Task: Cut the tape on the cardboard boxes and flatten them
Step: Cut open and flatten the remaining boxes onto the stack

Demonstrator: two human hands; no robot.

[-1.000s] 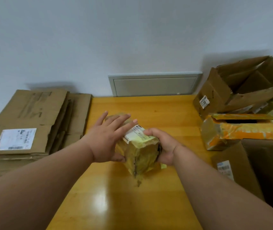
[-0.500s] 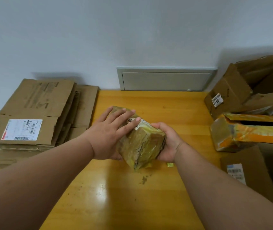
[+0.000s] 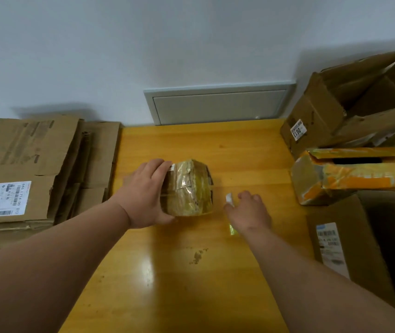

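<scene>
Small taped box (image 3: 188,188): we see it mid-table (image 3: 239,150), wrapped in glossy yellowish tape, long axis running roughly near-to-far.
Left hand (image 3: 147,195): we hold the box's left side, fingers over its top edge, thumb at the near corner.
Right hand (image 3: 249,211): just right of the box and apart from it; fingers loosely curled near a small white scrap (image 3: 229,197); whether they pinch it, we cannot tell.
Coming move: we judge the right hand must travel left to reach the tape.
Flattened stack (image 3: 30,164): left of the table.
Uncut boxes (image 3: 352,174): piled right.
</scene>
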